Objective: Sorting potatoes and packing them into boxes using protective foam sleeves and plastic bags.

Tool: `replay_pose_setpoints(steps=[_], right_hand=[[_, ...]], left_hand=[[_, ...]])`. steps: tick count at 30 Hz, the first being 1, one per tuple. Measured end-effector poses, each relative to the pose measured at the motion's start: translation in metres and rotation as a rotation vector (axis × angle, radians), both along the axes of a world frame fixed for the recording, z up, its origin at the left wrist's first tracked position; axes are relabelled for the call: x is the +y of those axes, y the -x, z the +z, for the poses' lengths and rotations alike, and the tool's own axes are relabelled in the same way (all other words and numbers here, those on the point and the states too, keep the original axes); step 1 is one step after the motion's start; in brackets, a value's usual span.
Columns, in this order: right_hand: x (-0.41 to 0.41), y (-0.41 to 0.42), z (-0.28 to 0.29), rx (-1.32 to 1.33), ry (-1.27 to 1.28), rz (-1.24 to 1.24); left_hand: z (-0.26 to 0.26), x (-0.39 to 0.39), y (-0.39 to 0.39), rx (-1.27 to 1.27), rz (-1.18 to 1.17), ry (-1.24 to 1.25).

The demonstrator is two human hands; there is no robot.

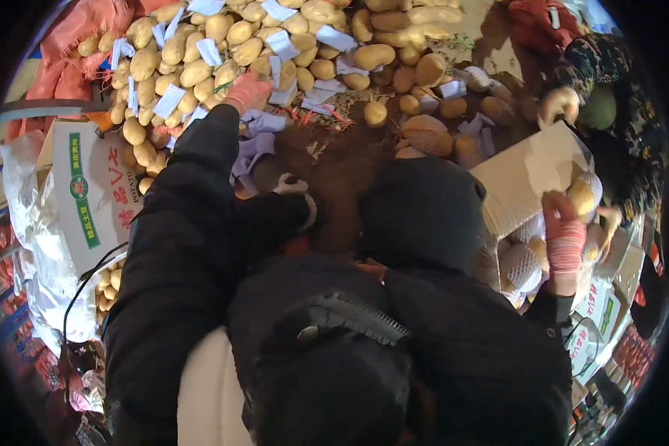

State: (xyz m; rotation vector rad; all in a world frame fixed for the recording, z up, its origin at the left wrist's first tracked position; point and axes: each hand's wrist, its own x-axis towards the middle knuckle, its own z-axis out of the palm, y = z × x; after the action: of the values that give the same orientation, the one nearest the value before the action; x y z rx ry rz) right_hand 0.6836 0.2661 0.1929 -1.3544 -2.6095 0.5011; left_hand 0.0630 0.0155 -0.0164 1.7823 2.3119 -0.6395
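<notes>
My left hand [248, 93], in a pink glove, reaches to the near side of a heap of potatoes [195, 72]. Its fingers touch the heap, but whether they hold a potato is hidden. Folded white foam net sleeves [170, 101] lie scattered over the heap. On the right, my right hand [565, 240], in a pink striped glove, is at the open cardboard box [527, 173]. Potatoes in foam nets [523, 267] fill part of this box. One netted potato [584, 194] is right beside my fingers; a grip on it is not clear.
A co-worker in camouflage sleeves has one hand [558, 107] at the box's far edge and another hand [610, 226] at its right side. A printed potato carton [89, 195] stands at left. Red mesh sacks [83, 33] lie behind. Loose potatoes [376, 114] dot the soil floor [340, 178].
</notes>
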Motion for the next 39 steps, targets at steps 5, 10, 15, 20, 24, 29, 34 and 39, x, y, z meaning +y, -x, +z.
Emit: replay_pose_setpoints(steps=[5,10,15,20,24,29,34,39], right_hand=[[-0.007,0.179,0.005,0.323,0.166,0.230],[-0.002,0.286,-0.092,0.267,0.216,0.564],[0.005,0.289,-0.142,0.196,0.491,0.462],[0.008,0.276,-0.158,0.150,0.486,0.438],[0.008,0.286,-0.160,0.254,0.300,0.401],[-0.005,0.309,-0.134,0.581,0.160,0.512],[-0.006,0.292,-0.127,0.378,0.012,0.614],[-0.002,0.276,-0.115,0.580,0.161,0.671]], left_hand=[[-0.067,-0.012,-0.023,-0.364,0.281,-0.427],[-0.139,0.048,-0.070,-0.675,0.385,-0.571],[-0.171,0.068,-0.096,-0.432,0.532,-0.244],[-0.159,0.056,-0.099,-0.522,0.611,-0.241],[-0.100,0.074,-0.092,-0.870,0.629,-0.626],[0.044,0.101,-0.156,-1.230,0.729,-0.668],[0.060,0.093,-0.188,-1.194,0.616,-0.796],[0.057,0.096,-0.199,-1.378,0.726,-0.653]])
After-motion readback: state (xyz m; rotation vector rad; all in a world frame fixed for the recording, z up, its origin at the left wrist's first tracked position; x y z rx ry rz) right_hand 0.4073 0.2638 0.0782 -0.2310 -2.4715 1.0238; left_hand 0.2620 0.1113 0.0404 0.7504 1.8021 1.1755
